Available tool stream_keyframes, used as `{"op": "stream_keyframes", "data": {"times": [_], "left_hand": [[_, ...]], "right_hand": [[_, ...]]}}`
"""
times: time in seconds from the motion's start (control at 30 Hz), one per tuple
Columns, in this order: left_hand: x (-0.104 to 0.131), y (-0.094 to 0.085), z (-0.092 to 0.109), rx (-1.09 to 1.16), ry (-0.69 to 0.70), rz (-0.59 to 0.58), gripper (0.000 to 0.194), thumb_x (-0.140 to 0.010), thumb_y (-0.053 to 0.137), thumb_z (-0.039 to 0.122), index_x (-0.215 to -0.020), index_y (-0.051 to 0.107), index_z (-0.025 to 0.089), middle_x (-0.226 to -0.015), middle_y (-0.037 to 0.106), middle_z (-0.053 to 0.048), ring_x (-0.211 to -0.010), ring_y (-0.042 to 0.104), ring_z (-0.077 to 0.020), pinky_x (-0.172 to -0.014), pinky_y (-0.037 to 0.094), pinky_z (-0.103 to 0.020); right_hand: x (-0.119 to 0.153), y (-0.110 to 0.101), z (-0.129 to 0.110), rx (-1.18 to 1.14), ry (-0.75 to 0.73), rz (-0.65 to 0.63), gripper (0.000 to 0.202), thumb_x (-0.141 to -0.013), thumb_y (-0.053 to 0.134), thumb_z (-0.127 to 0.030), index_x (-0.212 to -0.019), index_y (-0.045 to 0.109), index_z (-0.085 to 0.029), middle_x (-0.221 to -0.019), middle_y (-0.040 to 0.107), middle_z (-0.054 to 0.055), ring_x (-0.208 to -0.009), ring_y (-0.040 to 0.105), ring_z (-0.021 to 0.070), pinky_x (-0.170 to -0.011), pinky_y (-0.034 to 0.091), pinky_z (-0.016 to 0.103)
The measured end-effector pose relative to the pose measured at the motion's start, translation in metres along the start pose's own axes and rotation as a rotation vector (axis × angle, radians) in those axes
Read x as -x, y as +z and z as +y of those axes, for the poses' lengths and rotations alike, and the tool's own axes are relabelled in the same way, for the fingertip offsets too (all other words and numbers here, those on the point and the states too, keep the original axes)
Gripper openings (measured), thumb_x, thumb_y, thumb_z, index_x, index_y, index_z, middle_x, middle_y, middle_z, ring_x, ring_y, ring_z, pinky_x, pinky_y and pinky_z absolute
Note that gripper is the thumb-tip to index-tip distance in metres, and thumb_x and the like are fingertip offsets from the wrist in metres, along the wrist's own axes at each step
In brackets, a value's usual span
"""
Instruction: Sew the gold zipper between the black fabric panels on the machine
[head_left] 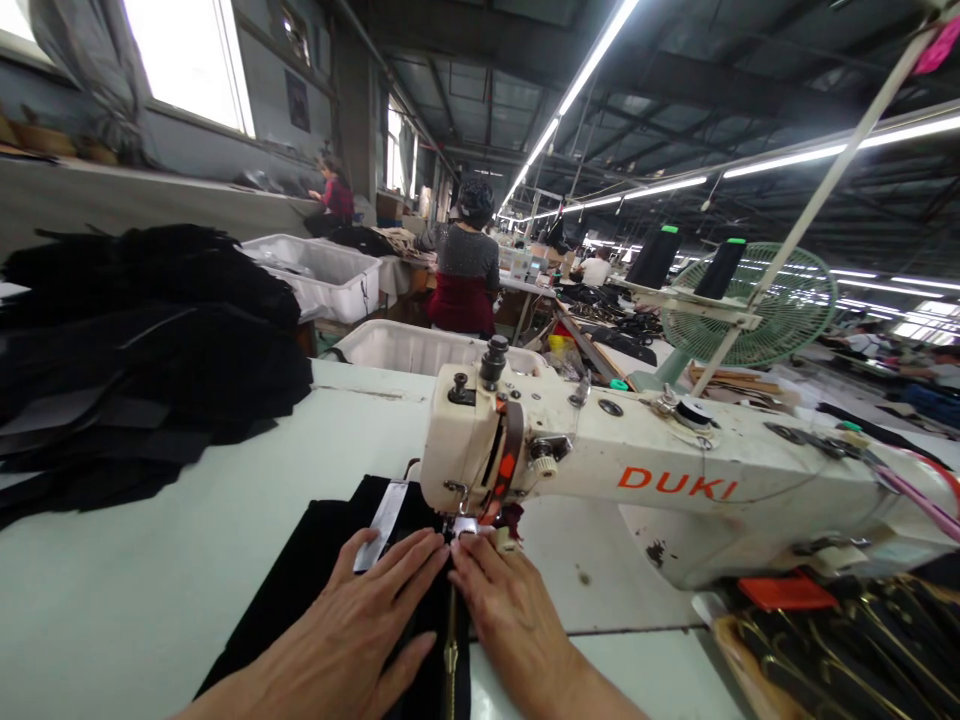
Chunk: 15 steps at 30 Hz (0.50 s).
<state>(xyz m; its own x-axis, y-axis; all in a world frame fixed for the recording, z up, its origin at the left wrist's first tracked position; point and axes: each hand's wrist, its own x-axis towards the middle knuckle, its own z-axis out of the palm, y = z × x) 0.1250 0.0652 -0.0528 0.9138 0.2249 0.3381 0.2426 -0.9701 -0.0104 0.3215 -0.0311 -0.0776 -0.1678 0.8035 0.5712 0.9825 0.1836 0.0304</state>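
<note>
My left hand [367, 610] lies flat on black fabric [300, 590], fingers stretched toward the presser foot and thumb apart. A pale strip [388, 520] lies on the fabric beside its fingers. Close to the needle area, my right hand [514, 605] rests with its fingers extended and pressing down at the right edge of the work. Between both hands runs a zipper [451, 650] with gold-coloured teeth, leading under the head of the white sewing machine [585, 460]. The needle itself is hard to make out behind my fingertips.
A heap of black fabric pieces [142, 350] sits at the left of the table [150, 590]. Zippers with gold teeth [847, 650] lie at the lower right. White bins [405, 345] and a seated person [465, 265] are beyond. Thread cones [654, 258] and a green fan [795, 300] stand behind the machine.
</note>
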Motion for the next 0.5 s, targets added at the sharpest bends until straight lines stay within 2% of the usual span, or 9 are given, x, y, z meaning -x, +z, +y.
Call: {"op": "stream_keyframes", "data": {"times": [0.23,0.37,0.5], "left_hand": [[-0.0022,-0.0015,-0.0009,-0.065,0.038,0.009,0.059,-0.101,0.052,0.038,-0.153,0.033,0.017,-0.149,0.048,-0.010,-0.133,0.051,-0.0283,-0.105,0.050,-0.053],[-0.0059,-0.0008,-0.0030,-0.033,0.008,0.018,0.057,-0.100,0.054,0.035,-0.152,0.036,0.018,-0.149,0.047,-0.010,-0.135,0.048,-0.0293,-0.108,0.046,-0.055],[-0.0077,-0.0051,-0.0052,0.023,-0.011,-0.062,0.055,-0.103,0.051,0.037,-0.153,0.035,0.021,-0.152,0.043,-0.011,-0.138,0.044,-0.0298,-0.111,0.040,-0.059]], "right_hand": [[-0.0014,0.0033,-0.0005,-0.004,0.000,0.106,0.026,-0.096,0.053,-0.011,-0.120,0.064,-0.012,-0.111,0.073,0.012,-0.101,0.070,0.0248,-0.091,0.060,0.038],[-0.0019,0.0045,0.0027,-0.036,0.010,0.075,0.027,-0.096,0.054,-0.013,-0.121,0.065,-0.015,-0.116,0.073,0.010,-0.104,0.070,0.0243,-0.093,0.060,0.039],[-0.0084,-0.0052,-0.0001,-0.152,0.099,-0.004,0.030,-0.092,0.059,-0.013,-0.120,0.067,-0.014,-0.121,0.071,0.010,-0.109,0.068,0.0278,-0.098,0.058,0.045]]}}
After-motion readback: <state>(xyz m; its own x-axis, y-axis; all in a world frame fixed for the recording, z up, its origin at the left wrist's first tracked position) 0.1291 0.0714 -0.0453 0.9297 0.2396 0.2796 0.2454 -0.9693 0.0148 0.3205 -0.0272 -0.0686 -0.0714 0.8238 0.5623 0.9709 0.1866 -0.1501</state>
